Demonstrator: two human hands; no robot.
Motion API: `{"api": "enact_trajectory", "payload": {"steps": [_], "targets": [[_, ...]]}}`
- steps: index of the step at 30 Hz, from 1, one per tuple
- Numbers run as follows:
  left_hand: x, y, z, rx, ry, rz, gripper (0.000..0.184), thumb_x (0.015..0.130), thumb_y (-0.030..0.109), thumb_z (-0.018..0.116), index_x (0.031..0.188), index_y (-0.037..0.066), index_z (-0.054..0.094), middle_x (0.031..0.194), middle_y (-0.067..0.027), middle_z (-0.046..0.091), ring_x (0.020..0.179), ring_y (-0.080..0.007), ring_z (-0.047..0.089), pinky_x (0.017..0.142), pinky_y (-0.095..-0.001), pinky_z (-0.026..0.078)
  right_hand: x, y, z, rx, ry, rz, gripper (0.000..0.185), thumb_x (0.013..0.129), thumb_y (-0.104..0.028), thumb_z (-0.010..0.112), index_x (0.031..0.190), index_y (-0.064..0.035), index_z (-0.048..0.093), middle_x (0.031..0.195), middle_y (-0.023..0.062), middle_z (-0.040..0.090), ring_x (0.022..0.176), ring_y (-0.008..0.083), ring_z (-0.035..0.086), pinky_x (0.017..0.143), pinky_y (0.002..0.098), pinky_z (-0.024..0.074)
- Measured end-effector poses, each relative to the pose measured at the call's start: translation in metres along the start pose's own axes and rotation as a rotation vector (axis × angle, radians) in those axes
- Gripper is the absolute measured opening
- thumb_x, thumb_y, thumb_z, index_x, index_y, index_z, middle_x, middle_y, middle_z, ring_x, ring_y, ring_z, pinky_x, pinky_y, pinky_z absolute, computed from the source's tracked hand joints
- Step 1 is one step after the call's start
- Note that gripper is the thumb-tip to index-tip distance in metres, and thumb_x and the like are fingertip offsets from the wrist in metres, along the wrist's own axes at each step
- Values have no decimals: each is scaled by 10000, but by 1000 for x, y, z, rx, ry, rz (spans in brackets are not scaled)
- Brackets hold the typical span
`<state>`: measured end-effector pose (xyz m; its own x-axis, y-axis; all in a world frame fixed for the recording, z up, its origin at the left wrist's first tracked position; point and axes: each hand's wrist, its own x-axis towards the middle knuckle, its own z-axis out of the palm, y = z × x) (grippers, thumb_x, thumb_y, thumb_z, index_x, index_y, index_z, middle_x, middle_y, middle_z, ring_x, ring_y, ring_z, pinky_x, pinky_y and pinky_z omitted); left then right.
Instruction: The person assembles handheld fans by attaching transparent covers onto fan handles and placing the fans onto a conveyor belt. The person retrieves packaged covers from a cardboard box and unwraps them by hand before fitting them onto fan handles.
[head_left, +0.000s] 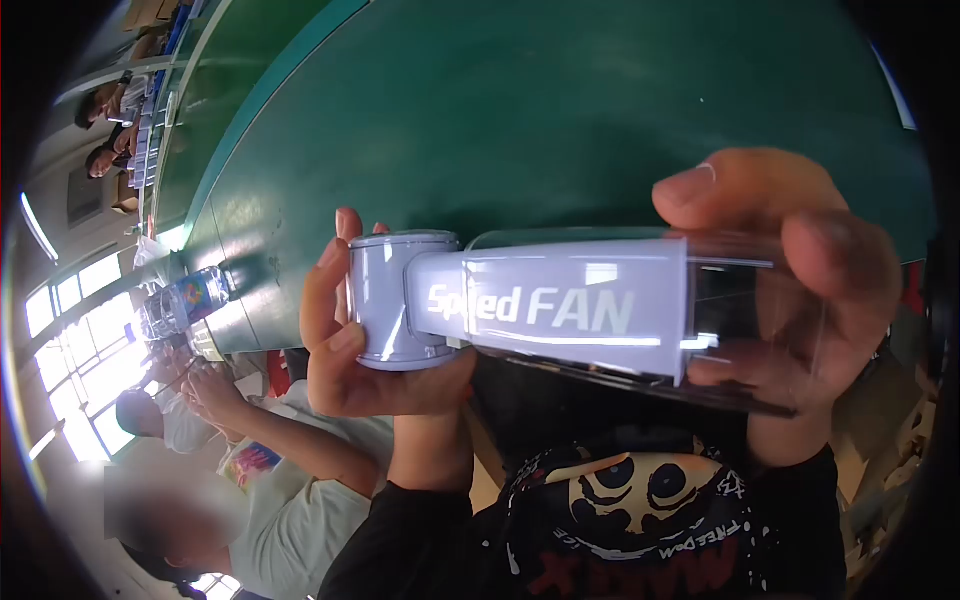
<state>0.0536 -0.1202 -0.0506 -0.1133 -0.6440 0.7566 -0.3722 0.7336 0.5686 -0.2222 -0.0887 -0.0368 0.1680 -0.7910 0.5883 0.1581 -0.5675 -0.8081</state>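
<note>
A lavender handheld fan marked "Speed FAN" lies sideways before my chest. My left hand is closed around its short round end at the left, the fingertips showing past the rim. A clear plastic sleeve surrounds the long lettered part and sticks out beyond its right end. My right hand grips the sleeve's far end, with some fingers visible through the plastic. Both hands hold the two pieces above the near edge of the green table.
The green table stretches ahead. A large clear bottle with a coloured label stands at its left side. A co-worker in a light shirt sits close on my left, hands raised. Other people are at a farther bench; cardboard boxes are at right.
</note>
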Motion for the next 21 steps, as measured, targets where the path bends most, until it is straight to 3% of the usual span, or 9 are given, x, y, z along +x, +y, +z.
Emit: {"api": "enact_trajectory", "payload": {"steps": [6,9,14,16,21], "targets": [[6,9,2,29,-27,-57,286,987,111,567,1200,129,377,1352,-285,463,1216,-540,548,947,-580,564,2,-12,1,-120,8,79,607,763,10,718,1331,-58,514,1320,332,521,1112,321,636,879,363,556],[0,-4,-3,12,26,97,306,992,160,568,1236,139,384,1360,-280,462,1187,-539,564,941,-591,563,6,-20,1,-185,2,114,586,748,33,690,1305,-47,526,1315,331,525,1125,328,631,888,368,554],[-2,0,-11,74,42,73,399,970,184,621,1285,167,378,1366,-257,458,1186,-524,565,957,-603,547,16,-28,0,-252,-35,179,556,724,72,643,1262,-29,545,1305,331,532,1146,340,623,901,375,551],[-2,2,-11,222,13,196,447,956,198,650,1307,182,374,1387,-231,439,1209,-517,549,974,-605,531,16,-30,3,-249,-76,234,546,714,87,624,1244,-22,553,1301,330,535,1155,345,620,907,377,549],[1,3,-3,328,62,339,497,912,171,701,1281,222,372,1405,-185,425,1238,-495,530,971,-629,522,16,-17,18,-305,-16,118,561,648,102,621,1194,-17,583,1235,266,622,1134,339,635,932,405,533]]}}
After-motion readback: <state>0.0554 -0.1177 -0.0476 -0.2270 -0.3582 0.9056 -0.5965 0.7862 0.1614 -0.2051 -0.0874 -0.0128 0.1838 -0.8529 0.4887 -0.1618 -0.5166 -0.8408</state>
